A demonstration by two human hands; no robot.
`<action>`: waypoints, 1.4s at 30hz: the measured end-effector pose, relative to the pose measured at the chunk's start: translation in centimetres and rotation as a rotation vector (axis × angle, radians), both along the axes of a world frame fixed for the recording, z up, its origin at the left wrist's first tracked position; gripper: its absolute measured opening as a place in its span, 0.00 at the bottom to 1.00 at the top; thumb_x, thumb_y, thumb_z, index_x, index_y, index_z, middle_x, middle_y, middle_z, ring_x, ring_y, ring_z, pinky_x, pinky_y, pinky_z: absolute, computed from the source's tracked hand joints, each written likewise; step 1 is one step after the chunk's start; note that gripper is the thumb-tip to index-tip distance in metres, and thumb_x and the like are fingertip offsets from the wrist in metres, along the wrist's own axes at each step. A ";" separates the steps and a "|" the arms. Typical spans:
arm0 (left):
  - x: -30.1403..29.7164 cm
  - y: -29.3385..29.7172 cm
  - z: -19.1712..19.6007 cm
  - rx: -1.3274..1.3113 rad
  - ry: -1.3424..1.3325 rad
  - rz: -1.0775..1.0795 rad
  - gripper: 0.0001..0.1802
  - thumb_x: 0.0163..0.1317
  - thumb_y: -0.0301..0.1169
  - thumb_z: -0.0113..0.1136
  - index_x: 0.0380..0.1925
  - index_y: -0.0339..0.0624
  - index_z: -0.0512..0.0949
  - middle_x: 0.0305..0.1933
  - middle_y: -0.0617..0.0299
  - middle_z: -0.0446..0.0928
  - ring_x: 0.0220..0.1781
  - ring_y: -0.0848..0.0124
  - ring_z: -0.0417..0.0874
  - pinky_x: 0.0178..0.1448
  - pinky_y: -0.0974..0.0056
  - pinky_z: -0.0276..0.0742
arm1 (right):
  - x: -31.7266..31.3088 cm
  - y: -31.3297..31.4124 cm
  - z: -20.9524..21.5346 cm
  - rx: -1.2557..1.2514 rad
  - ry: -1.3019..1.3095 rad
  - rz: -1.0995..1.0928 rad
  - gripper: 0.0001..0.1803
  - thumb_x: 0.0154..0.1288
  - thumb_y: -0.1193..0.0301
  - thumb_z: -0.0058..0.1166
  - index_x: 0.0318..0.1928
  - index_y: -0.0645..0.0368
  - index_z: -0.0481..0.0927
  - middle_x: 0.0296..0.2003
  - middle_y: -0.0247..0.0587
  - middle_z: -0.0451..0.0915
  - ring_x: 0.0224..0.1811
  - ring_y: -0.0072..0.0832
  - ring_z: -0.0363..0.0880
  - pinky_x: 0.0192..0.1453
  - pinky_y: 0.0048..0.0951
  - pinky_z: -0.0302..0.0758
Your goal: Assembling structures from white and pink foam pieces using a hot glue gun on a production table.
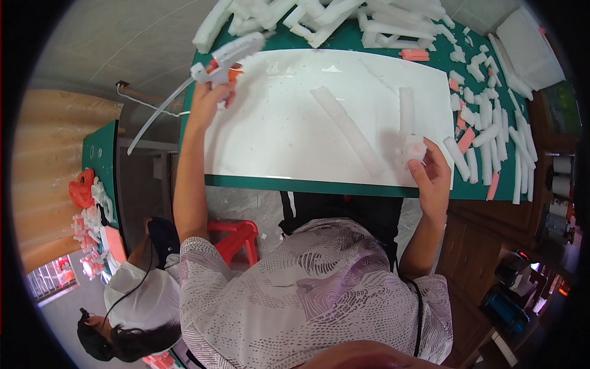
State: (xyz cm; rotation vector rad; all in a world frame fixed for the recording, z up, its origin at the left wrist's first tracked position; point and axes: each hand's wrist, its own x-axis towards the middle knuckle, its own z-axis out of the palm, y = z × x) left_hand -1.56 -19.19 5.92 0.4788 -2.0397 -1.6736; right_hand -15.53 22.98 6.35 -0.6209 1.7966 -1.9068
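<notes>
While the left hand [209, 101] grips a glue gun [228, 56] over the bench's [344, 186] far-left corner, the right hand [432, 175] holds a foam piece [414, 147] on the white board [289, 129].

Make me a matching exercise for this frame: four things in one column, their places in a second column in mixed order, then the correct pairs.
Things:
1. glue gun
2. small foam block
3. red stool
4. long foam strip

Places:
A. under the table, by the person's legs
B. in the left hand, at the white board's far left corner
C. lying loose in the middle of the white board
D. at the right hand's fingertips

Pairs: 1-B, 2-D, 3-A, 4-C
</notes>
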 end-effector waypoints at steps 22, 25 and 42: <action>-4.5 8.9 -1.6 -0.713 0.311 -0.372 0.19 0.43 0.25 0.68 0.39 0.36 0.81 0.31 0.52 0.78 0.29 0.58 0.81 0.32 0.62 0.75 | -0.4 -6.9 0.6 -0.103 -0.006 0.049 0.24 0.63 0.83 0.58 0.59 0.72 0.70 0.51 0.47 0.78 0.53 0.25 0.77 0.56 0.25 0.76; -4.3 9.1 -1.8 -0.721 0.314 -0.402 0.19 0.44 0.26 0.68 0.40 0.36 0.82 0.30 0.53 0.78 0.27 0.61 0.80 0.30 0.64 0.74 | -0.5 -6.8 0.4 -0.114 -0.016 0.070 0.24 0.63 0.83 0.58 0.59 0.73 0.70 0.51 0.47 0.79 0.52 0.26 0.78 0.55 0.25 0.76; -4.4 9.5 -2.5 -0.837 0.441 -0.441 0.25 0.39 0.36 0.69 0.40 0.35 0.81 0.26 0.58 0.74 0.22 0.67 0.76 0.23 0.66 0.69 | -0.9 -7.1 0.6 -0.066 -0.131 0.064 0.23 0.62 0.81 0.60 0.58 0.74 0.73 0.51 0.49 0.81 0.48 0.25 0.80 0.54 0.25 0.77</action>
